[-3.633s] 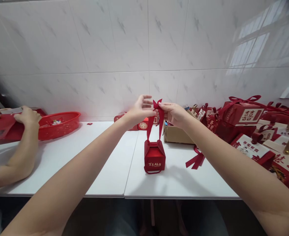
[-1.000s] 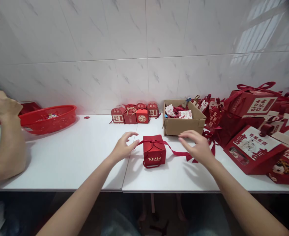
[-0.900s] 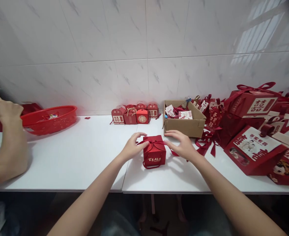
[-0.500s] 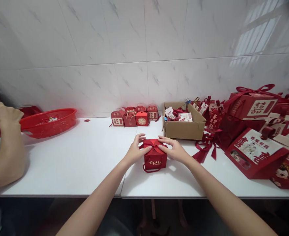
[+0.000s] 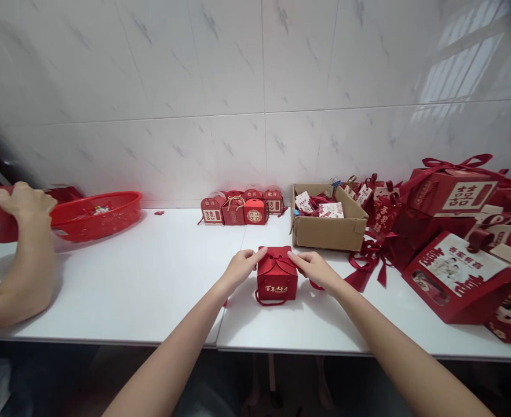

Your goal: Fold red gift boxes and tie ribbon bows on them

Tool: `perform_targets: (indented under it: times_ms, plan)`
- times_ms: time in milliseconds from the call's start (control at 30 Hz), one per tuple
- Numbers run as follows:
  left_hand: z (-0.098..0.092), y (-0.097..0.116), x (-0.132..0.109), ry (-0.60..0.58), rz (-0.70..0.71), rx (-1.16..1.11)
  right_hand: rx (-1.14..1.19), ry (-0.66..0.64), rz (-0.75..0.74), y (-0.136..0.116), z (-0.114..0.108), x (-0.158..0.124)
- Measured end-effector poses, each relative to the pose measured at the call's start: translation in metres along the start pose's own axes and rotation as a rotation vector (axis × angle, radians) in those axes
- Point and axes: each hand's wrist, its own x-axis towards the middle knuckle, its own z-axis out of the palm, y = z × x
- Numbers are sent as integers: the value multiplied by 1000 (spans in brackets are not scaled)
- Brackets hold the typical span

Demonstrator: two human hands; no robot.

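A small red gift box with gold lettering stands on the white table in front of me. A dark red ribbon crosses its top, and a red cord handle hangs at its front. My left hand is closed at the box's upper left, pinching the ribbon, with a bit of red showing below the wrist. At the upper right, my right hand is closed on the ribbon's other side, and a loose end dangles under the palm. The fingertips partly hide the ribbon where it is gripped.
Several small red boxes stand against the wall. A cardboard box holds ribbons and tags. Red gift bags crowd the right side. On the left are a red plastic basin and another person's hand on a red box.
My hands have gone from resting spread over the bow to gripping the ribbon at the sides; the bow's loops now look smaller. The other person's hand and red box have shifted right in view.
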Motion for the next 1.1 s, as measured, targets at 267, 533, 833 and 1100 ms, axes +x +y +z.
perform_targets:
  times_ms: [267,533,833,1100]
  plan:
    - [12,5,-4,63,51,28,13,165,-19,-5,-2,0]
    - [13,-3,-8,99,80,-12,-50,169,39,-1,-13,-8]
    - [13,-14,-10,111,51,-135,55,-142,119,6,-41,-40]
    - [14,3,-15,317,249,146,326,26,-93,-28,-39,-30]
